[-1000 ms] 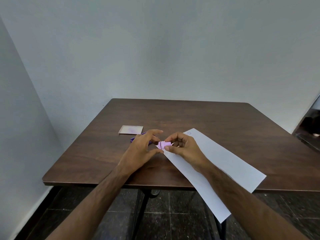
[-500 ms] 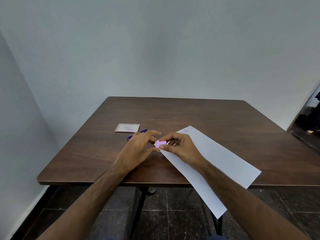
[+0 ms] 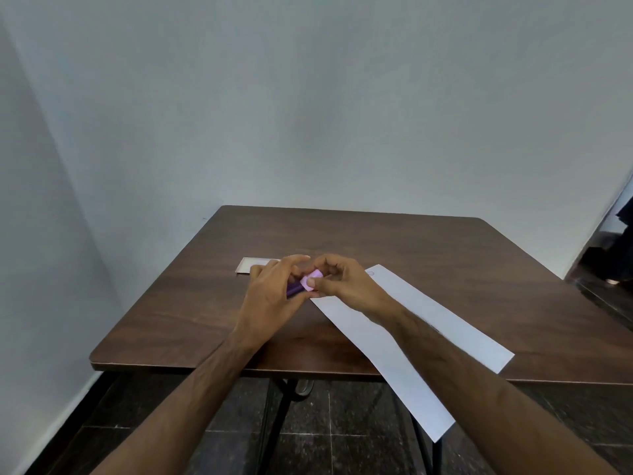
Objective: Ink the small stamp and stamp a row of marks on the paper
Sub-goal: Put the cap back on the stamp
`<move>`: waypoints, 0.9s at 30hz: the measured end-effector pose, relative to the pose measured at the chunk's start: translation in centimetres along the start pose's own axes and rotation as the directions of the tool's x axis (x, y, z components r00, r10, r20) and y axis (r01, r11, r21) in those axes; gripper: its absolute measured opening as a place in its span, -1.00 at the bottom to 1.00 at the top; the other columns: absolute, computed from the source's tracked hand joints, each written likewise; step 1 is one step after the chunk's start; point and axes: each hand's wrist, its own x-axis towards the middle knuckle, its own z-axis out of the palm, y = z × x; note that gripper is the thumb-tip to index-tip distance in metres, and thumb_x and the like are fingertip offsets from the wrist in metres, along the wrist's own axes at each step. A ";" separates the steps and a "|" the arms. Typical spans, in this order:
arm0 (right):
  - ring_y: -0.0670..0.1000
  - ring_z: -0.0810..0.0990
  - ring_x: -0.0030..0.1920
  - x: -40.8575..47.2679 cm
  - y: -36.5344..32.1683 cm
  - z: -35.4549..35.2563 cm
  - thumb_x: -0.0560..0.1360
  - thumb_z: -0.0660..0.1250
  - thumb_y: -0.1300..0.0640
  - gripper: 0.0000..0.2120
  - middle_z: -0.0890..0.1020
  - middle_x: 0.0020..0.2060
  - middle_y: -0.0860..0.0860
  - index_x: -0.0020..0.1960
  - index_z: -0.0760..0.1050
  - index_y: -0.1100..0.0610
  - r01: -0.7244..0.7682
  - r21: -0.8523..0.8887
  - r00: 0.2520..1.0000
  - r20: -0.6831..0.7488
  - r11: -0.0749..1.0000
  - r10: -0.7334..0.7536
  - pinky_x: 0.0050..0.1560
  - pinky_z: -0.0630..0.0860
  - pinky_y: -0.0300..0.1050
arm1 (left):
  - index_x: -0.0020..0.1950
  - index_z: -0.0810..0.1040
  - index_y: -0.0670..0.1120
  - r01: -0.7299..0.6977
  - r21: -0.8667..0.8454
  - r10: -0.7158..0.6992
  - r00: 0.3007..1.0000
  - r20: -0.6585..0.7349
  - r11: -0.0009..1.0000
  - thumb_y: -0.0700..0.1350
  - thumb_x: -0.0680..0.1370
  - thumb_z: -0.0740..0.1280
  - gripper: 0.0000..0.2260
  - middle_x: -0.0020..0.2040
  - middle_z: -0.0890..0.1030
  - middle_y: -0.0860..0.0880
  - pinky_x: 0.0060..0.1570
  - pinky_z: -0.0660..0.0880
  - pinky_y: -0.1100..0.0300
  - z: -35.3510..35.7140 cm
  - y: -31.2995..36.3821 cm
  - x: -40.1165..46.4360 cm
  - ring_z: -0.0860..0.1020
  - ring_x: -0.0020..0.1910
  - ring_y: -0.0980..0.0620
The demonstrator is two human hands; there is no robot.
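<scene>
A small pink stamp (image 3: 312, 279) is pinched in the fingers of my right hand (image 3: 346, 286) just above the table. My left hand (image 3: 274, 296) sits right beside it, fingers curled over a dark purple ink pad (image 3: 294, 289) that shows only as a sliver under the stamp. A long white paper (image 3: 428, 334) lies diagonally across the table to the right, its near end hanging over the front edge. One faint round mark (image 3: 370, 273) sits near the paper's far corner.
A pale flat lid or tray (image 3: 247, 265) lies on the brown table (image 3: 411, 248) just beyond my left hand. Grey walls close in behind and on the left. A dark tiled floor and table legs show below the front edge.
The view tilted upward, so the table sits lower in frame. Both hands stayed together; the stamp has turned from lying sideways to pointing down onto the ink pad.
</scene>
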 end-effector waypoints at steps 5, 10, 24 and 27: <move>0.09 0.73 0.02 2.4 -0.6 -0.1 0.40 0.56 0.07 -0.63 0.73 -0.01 0.10 0.14 0.57 0.12 -0.089 -0.014 0.995 -0.040 0.996 0.089 0.13 0.66 0.04 | 0.34 0.45 0.06 0.094 0.032 -0.095 0.995 0.041 0.995 0.15 0.42 0.50 -0.46 0.04 0.61 0.19 0.05 0.30 0.20 -1.7 -2.0 0.7 0.52 -0.05 0.24; 0.03 0.72 -0.09 5.6 0.2 -1.3 0.40 0.55 0.14 -0.74 0.76 -0.10 0.11 0.04 0.64 0.20 -0.129 -0.106 0.987 -0.114 0.986 0.117 0.14 0.66 0.08 | 0.27 0.45 0.10 0.212 0.241 -0.242 0.965 0.105 0.947 0.03 0.60 0.29 -0.76 0.19 0.56 0.12 0.09 0.29 0.09 -3.7 -7.0 0.3 0.51 0.14 0.09; -0.02 0.60 -0.10 12.2 3.8 0.1 0.49 0.44 0.14 -0.84 0.67 -0.09 0.05 0.03 0.61 0.21 -0.165 -0.514 0.986 -0.087 0.842 0.140 -0.21 0.47 -0.30 | 0.39 0.37 0.03 0.274 0.513 -0.452 0.853 0.260 0.813 0.07 0.60 0.20 -0.63 0.31 0.48 0.03 0.24 0.28 -0.03 -3.2 -10.8 -0.4 0.41 0.29 0.02; 0.00 0.60 -0.02 12.8 4.5 0.0 0.54 0.41 0.12 -0.80 0.66 -0.01 0.06 0.11 0.59 0.19 -0.175 -0.551 0.984 -0.067 0.816 0.166 -0.10 0.48 -0.25 | 0.41 0.35 0.03 0.297 0.507 -0.479 0.834 0.276 0.809 0.08 0.61 0.20 -0.62 0.34 0.48 0.03 0.30 0.28 -0.05 -3.1 -10.9 -0.2 0.41 0.31 0.03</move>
